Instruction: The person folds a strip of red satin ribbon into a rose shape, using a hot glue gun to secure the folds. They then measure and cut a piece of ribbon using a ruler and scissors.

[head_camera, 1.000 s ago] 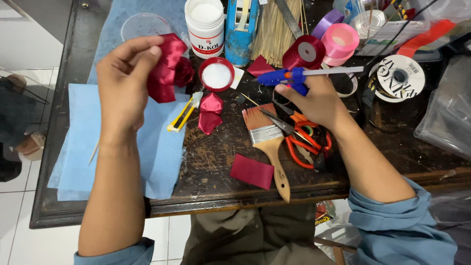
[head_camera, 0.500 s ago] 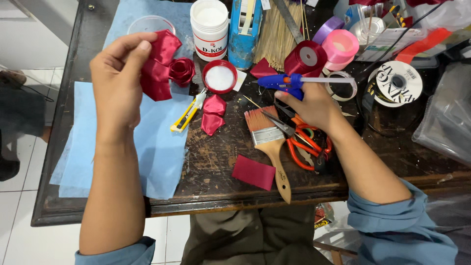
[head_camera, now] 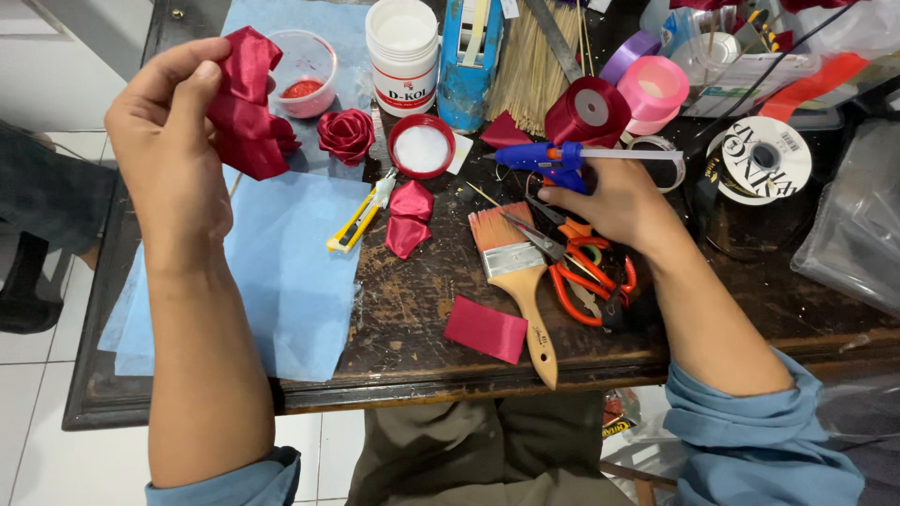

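- Ribbon petals (head_camera: pixel 246 103), dark red satin, sit pinched between my left hand's (head_camera: pixel 173 150) thumb and fingers.
- Glue gun (head_camera: pixel 562 157) is gripped in my right hand (head_camera: pixel 614 201); its hot nozzle could scorch satin or skin.

We see a dark, worn wooden table (head_camera: pixel 422 328) here. Beneath it, our floor (head_camera: pixel 37 394) is pale tile.
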